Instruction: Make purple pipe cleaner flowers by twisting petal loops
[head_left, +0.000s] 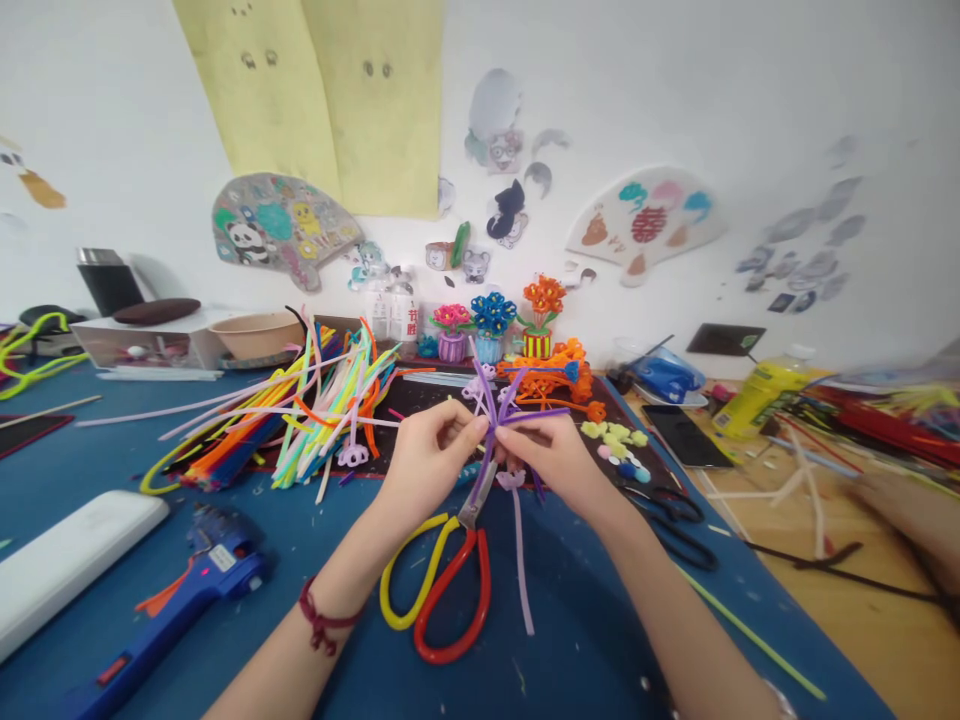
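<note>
Between my two hands is a bunch of purple pipe cleaners (492,397) whose ends spread out like a star. My left hand (444,445) pinches it from the left, thumb and fingers closed. On the other side my right hand (551,450) grips the same bunch near its crossing point. Under my hands lie scissors (450,590) with one yellow and one red handle; their blades are partly hidden. A light purple pipe cleaner flower (512,480) with a long stem rests just right of the scissors.
A blue glue gun (214,570) and a white case (75,560) lie at left. Behind are many coloured pipe cleaners (330,410) and small potted flowers (490,325). Black scissors (675,520), pompoms (619,445) and a phone (686,436) are at right, near another person's hand (911,520).
</note>
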